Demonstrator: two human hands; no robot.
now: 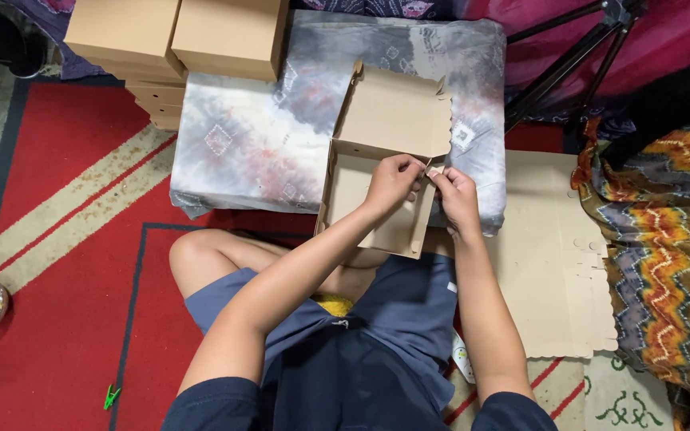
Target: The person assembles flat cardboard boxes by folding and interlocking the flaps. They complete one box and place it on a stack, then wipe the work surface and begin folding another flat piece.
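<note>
2 hands pinch 1 half-folded brown cardboard box [377,191] at its right wall: my left hand [393,182] and right hand [455,199] both grasp a small flap there, over the tie-dyed grey cushion [257,144].

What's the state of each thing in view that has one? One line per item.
cardboard box: half assembled, lid open and standing up.
left hand: pinching the box's right wall corner.
right hand: pinching a small flap at that corner.
finished boxes: closed, stacked.
flat cardboard blanks: unfolded, lying on the floor.
tripod: legs spread.
green clip: on the rug.
</note>
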